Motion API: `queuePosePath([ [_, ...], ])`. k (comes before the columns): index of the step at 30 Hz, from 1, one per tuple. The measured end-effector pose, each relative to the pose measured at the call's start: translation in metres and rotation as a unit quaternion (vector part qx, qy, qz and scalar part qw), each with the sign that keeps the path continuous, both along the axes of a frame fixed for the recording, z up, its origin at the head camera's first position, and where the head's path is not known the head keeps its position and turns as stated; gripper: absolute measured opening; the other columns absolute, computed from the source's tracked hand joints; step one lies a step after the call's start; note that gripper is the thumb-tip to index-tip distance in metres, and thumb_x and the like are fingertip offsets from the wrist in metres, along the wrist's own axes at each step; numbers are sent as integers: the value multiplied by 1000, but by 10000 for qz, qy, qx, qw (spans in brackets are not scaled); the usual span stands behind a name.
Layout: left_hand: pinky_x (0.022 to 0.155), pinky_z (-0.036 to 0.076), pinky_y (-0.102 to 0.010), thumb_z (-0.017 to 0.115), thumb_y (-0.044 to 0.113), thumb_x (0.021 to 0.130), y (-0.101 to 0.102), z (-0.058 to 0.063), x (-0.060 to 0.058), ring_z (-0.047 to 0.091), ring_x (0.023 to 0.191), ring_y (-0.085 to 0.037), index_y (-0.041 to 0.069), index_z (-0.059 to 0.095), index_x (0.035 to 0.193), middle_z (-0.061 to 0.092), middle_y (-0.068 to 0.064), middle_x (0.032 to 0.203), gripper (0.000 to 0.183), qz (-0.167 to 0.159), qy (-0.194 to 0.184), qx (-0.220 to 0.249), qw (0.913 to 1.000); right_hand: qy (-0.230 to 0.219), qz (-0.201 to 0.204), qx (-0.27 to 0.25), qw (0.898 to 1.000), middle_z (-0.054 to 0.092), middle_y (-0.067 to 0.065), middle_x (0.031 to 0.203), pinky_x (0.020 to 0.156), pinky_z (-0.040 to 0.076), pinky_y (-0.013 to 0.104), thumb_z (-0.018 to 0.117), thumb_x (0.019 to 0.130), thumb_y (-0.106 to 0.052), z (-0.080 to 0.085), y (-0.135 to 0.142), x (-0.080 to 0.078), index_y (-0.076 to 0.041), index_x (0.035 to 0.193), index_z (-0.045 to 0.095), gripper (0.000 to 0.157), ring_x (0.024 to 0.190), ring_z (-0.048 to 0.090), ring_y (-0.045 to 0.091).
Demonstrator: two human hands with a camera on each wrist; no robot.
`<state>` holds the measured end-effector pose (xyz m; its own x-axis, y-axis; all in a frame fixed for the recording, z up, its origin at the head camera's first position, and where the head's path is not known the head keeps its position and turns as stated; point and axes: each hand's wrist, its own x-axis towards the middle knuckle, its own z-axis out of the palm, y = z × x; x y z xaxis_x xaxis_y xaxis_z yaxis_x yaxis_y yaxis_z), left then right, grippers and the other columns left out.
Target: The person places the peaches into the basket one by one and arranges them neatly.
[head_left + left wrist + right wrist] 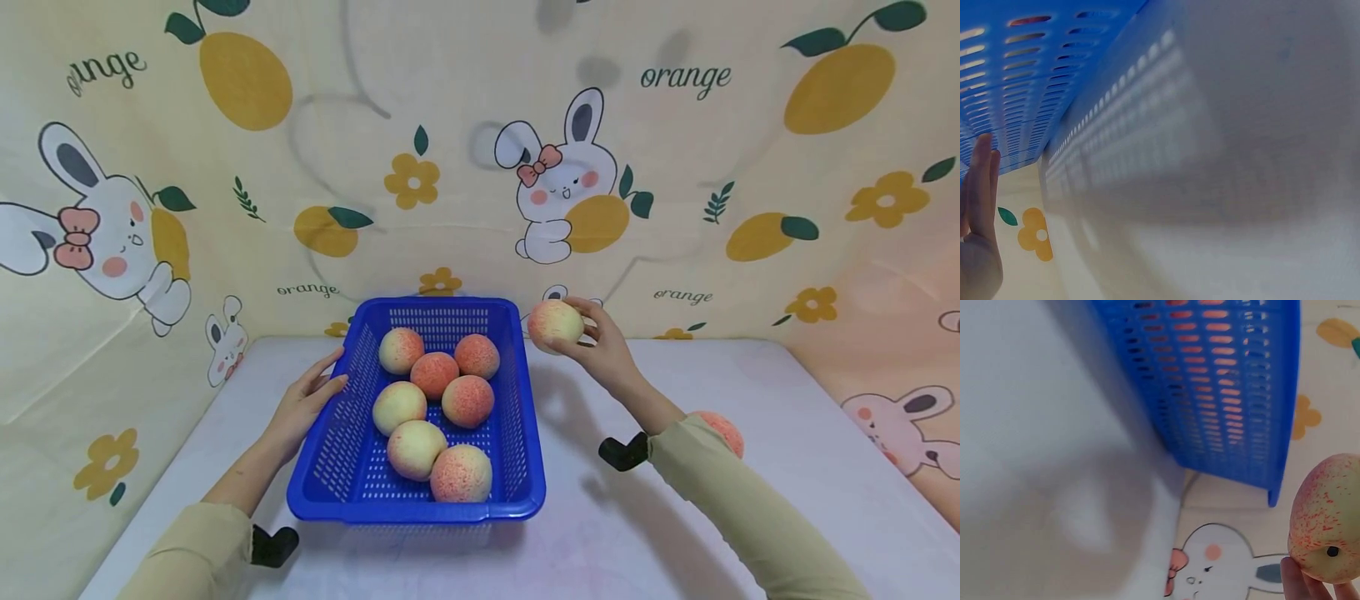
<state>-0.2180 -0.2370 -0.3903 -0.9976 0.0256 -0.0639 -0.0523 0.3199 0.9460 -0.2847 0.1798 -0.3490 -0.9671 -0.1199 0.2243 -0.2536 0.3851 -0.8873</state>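
Observation:
A blue plastic basket [416, 512] with slotted walls stands on the table and holds several red-and-yellow peaches [468, 402]. At its left side my left hand [300, 408] touches the rim. The left wrist view shows the fingers [982, 178] of that hand fairly straight along the basket's outer wall [1019, 81]. My right hand [603, 346] grips a pale yellow peach [557, 323] in the air, just right of the basket's far right corner. In the right wrist view this peach [1329, 512] shows red speckles and a small dark dot at its end.
One more reddish peach [723, 433] lies on the white table [577, 533] to the right, partly hidden by my right sleeve [720, 492]. A patterned cloth [450, 83] with rabbits and oranges hangs behind and at both sides.

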Motion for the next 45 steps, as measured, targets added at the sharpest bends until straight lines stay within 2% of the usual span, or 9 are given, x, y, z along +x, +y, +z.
queuePosePath([
  [4, 80, 58, -31, 49, 44, 99, 0, 0, 0, 64, 105, -22, 27, 22, 153, 45, -24, 141, 63, -32, 23, 70, 10000, 10, 187, 33, 9998, 36, 14, 143, 95, 49, 54, 75, 84, -21, 8, -5, 6, -16, 143, 39, 69, 130, 41, 41],
  [12, 80, 58, -31, 48, 44, 99, -1, 0, 1, 64, 105, -22, 27, 22, 153, 45, -24, 142, 63, -20, -6, 60, 10000, 173, 695, 70, 9974, 37, 12, 143, 101, 44, 55, 74, 85, -19, 24, -21, 18, -16, 141, 41, 65, 129, 43, 39],
  [25, 82, 57, -32, 48, 45, 98, 1, 2, 0, 62, 109, -25, 28, 22, 154, 44, -23, 143, 63, 6, -50, 19, 10000, 275, 1280, 94, 9913, 41, 9, 140, 98, 48, 51, 75, 83, -17, 32, -42, 29, -18, 139, 42, 65, 125, 48, 37],
  [32, 81, 58, -31, 48, 43, 99, 0, 0, -1, 63, 106, -23, 27, 22, 153, 44, -23, 142, 62, -9, -36, 8, 10000, 240, 1611, 187, 9865, 43, 4, 141, 97, 50, 48, 76, 83, -19, 35, -51, 32, -21, 137, 44, 62, 123, 49, 33],
  [40, 80, 58, -31, 49, 44, 99, -1, -1, 0, 64, 104, -22, 28, 22, 153, 45, -23, 141, 63, -40, 6, 80, 10000, 66, 1962, 288, 9801, 42, 2, 142, 100, 47, 49, 77, 82, -26, 38, -65, 37, -27, 136, 45, 63, 129, 46, 33],
  [45, 80, 58, -31, 49, 44, 99, -1, -1, 0, 64, 103, -21, 28, 22, 153, 44, -24, 142, 63, -51, -14, 136, 9999, 156, 2389, 218, 9707, 44, 2, 141, 101, 47, 47, 77, 82, -20, 39, -74, 36, -21, 136, 46, 62, 124, 50, 31],
])
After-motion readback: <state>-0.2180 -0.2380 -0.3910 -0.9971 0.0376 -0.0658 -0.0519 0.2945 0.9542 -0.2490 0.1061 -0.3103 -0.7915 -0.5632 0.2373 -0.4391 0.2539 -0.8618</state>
